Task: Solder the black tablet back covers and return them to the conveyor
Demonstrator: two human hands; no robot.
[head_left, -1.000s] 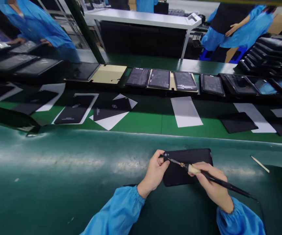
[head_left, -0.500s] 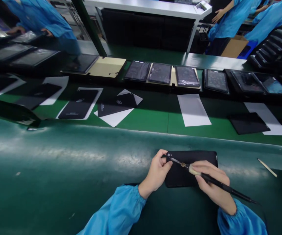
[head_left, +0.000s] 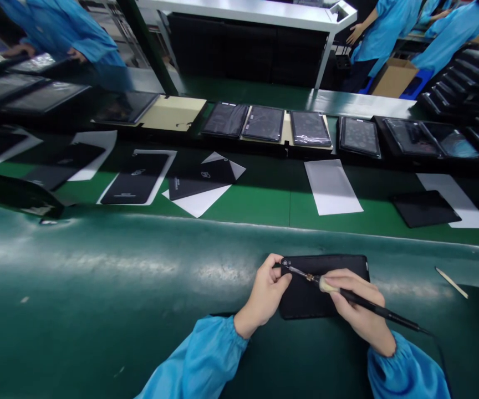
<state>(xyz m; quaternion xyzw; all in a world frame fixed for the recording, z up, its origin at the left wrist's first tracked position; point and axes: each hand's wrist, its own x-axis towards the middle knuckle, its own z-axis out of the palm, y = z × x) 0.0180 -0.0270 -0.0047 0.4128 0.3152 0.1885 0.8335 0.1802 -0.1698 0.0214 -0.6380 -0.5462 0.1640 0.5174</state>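
Note:
My left hand grips the upper left corner of a black tablet-like device lying flat on the dark green mat. My right hand is closed around a soldering iron, which has a cream grip and a black handle. The iron's thin metal tip rests at the device's upper left corner, next to my left fingers. My right hand hides part of the device's lower right side. A dark cord trails down from the iron's rear end.
A thin pale stick lies on the mat to the right. Beyond the mat's far edge, a green conveyor belt carries black panels, white sheets and rows of dark tablets. Co-workers in blue gowns stand farther back, near a white table.
The view has shifted slightly, so the scene sits a little differently in the frame. The iron's tip stays at the device's corner, and both hands keep their hold.

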